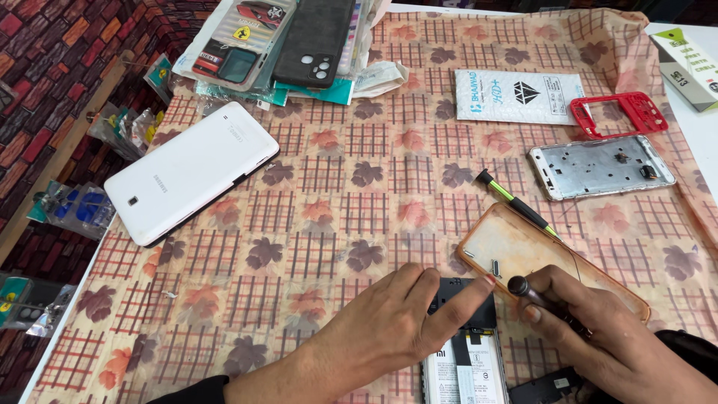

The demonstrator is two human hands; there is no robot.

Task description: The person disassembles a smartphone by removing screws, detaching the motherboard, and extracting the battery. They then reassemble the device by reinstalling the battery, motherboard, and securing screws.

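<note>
At the near edge of the counter [314,187], spread with a leaf-patterned cloth, lies the opened phone [464,352], back cover off: black upper section exposed, a pale battery below with a flat strip running down its middle. The left hand [389,329] lies flat over its top end, fingers extended and pressing on the black part, gripping nothing. The right hand [598,337] is closed around a dark screwdriver [535,295], its rounded cap showing just beside the left fingertips. Touching the right hand on its far side is a clear orange-rimmed case [523,251], with a green-and-black tool [516,202] resting across its far edge. Toward the right edge sit a silver phone frame [598,166] and a red frame [621,112]. Toward the far left corner, a white tablet [191,172] lies face down.
</note>
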